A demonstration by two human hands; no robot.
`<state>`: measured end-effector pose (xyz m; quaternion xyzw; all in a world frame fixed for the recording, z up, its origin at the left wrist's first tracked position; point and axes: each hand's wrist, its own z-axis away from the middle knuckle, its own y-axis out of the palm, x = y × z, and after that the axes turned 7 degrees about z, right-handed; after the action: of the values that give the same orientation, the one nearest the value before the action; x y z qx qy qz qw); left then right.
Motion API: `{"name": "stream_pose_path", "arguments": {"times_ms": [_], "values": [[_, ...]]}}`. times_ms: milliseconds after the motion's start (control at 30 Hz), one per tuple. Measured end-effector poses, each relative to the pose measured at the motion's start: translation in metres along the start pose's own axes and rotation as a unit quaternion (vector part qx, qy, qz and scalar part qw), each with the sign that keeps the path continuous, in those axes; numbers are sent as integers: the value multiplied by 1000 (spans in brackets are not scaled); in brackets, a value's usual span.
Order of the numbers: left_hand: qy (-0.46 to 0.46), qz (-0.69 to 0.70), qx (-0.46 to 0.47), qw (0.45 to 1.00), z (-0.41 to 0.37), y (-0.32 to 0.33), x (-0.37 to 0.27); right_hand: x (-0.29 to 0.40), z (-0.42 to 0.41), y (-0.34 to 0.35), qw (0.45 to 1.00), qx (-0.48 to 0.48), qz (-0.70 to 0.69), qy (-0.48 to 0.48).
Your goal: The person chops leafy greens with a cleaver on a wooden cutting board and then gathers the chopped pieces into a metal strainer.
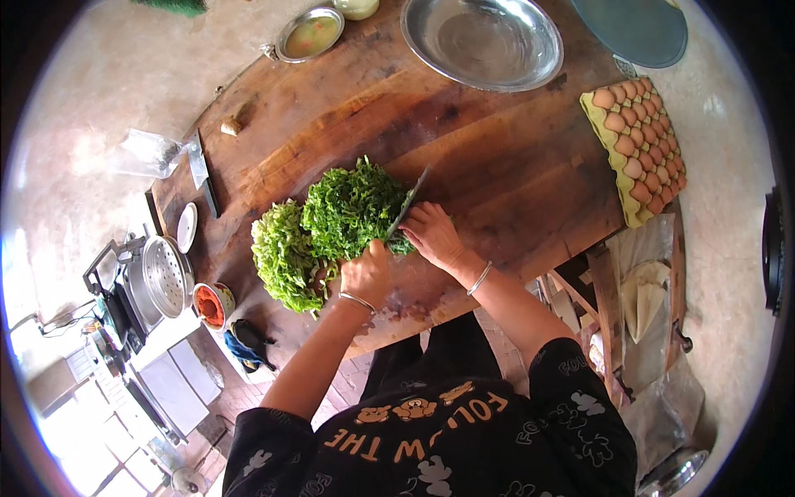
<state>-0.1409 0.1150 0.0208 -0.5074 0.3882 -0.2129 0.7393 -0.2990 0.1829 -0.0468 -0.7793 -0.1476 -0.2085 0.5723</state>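
My left hand (365, 274) is closed around the handle of a kitchen knife (410, 200). The blade points up and away, along the right side of a heap of chopped dark green leaves (354, 208). Close against the blade's right side, my right hand (433, 233) has its fingers bent over some greens (400, 246), partly hidden beneath it. A paler heap of shredded greens (279, 248) touches the dark heap on the left. Both heaps lie directly on the wooden table (497, 161).
A wide metal basin (481, 40) and a bowl of yellowish liquid (310, 36) stand at the far side. An egg tray (640, 149) sits at the right. A cleaver (202, 171), a white lid (187, 227), red paste in a tub (211, 305) and a perforated steamer pan (165, 278) are leftward.
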Motion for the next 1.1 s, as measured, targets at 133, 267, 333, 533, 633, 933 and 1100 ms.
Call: {"name": "stream_pose_path", "arguments": {"times_ms": [133, 267, 333, 533, 633, 933, 1100], "values": [[-8, -11, 73, 997, -36, -17, 0, -5, 5, 4, 999, -41, -13, -31], [-44, -11, 133, 990, -30, -45, -24, -12, 8, -1, 1000, -14, -15, -11], [-48, -11, 73, 996, -5, -11, -8, -6, 3, 0, 1000, 0, -23, -8], [-21, 16, 88, 996, -31, -16, -6, -8, 8, 1, 999, -12, -30, -18], [-37, 2, 146, 989, -39, -51, -22, -13, 8, 0, 998, -25, -54, -4], [-2, 3, 77, 997, -38, -16, -15, -18, 12, -3, 999, 16, -42, -11], [-38, -32, 144, 988, -21, -34, -33, -23, 22, -15, 999, 18, -42, -5]]}}
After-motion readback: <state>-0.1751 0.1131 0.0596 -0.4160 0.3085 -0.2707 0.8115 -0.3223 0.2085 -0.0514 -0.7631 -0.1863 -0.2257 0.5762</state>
